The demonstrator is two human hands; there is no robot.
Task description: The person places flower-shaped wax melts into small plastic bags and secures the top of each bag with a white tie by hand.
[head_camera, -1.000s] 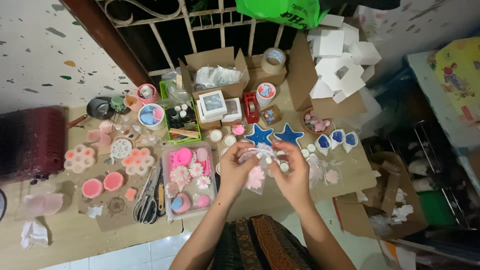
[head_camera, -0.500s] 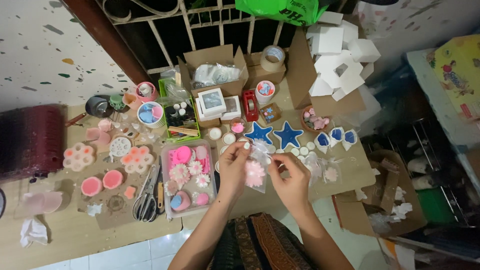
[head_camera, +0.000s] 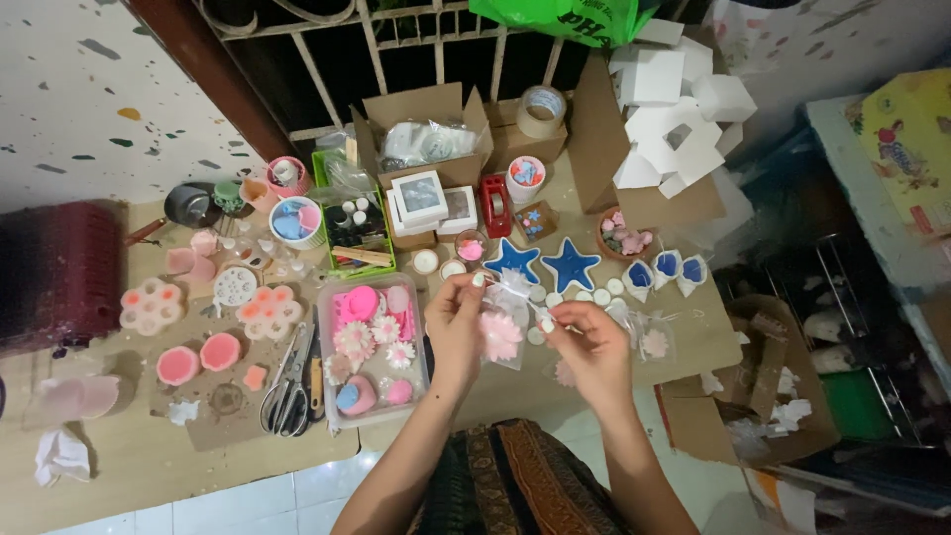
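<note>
Fingers of the left hand (head_camera: 458, 322) are pinching the top edge of a small clear bag (head_camera: 503, 332) with a pink flower inside, which is hanging just below the fingertips above the table (head_camera: 119, 466). The right hand (head_camera: 592, 347) is closing finger and thumb on the bag's drawstring beside it.

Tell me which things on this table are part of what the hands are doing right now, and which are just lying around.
In hand:
- left hand and right hand, both gripping the pouch
- small clear pouch
- pink flower piece inside the pouch

Lying about:
- clear tray of pink shapes
- two blue star moulds
- scissors
- tape roll
- white folded boxes
</note>
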